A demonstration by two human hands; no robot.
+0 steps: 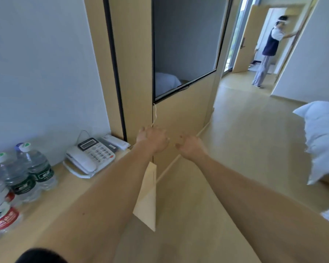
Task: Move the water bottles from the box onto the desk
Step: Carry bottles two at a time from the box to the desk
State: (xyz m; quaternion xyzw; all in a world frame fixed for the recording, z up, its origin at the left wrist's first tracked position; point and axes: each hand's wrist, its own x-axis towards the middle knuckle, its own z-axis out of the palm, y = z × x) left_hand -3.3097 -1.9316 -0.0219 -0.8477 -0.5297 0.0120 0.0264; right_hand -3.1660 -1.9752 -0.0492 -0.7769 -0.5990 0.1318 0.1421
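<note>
Several water bottles stand on the wooden desk [51, 204] at the left. Two of them have green labels [40, 168] [17, 177], and a red-labelled one [2, 215] is nearest to me. No box is in view. Both my arms stretch forward over the desk's right end and the floor. My left hand [152, 139] and my right hand [190, 147] are side by side in front of the wooden wall panel. Their fingers are curled, and I see nothing held in them. Both hands are well to the right of the bottles.
A white desk phone [89, 156] and white flat items [114, 142] lie on the desk beyond the bottles. A dark screen [184, 44] hangs on the panel. A bed with white bedding [323, 139] is at right. A person [270, 50] stands in the far doorway.
</note>
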